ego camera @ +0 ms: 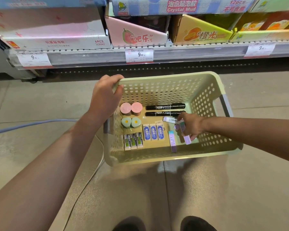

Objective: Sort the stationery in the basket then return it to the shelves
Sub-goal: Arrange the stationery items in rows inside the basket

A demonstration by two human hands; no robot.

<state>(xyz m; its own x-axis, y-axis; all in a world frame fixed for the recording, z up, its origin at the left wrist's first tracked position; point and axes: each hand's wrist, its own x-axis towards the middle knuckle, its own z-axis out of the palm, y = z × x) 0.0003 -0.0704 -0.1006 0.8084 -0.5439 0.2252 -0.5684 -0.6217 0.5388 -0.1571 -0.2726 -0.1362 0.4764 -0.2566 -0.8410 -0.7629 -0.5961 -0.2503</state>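
Green perforated basket (205, 84) sits on the floor below the shelves, left hand (107, 95) curling fingers over its far-left rim (likely steadying it) while right hand (190, 125) pinches purple erasers (186, 139) at the right, grouping them.

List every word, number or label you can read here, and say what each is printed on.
"Crystal Mud", "12pcs": blue checked box on the upper shelf.
"6PCS": white box.
"吧乐": pink box.
"橙光": orange box.
"9.90": middle price tag; its small print is unreadable.
"9": left tag and right tag, the rest blurred.
Labels on the markers and erasers in the basket: too small to read.
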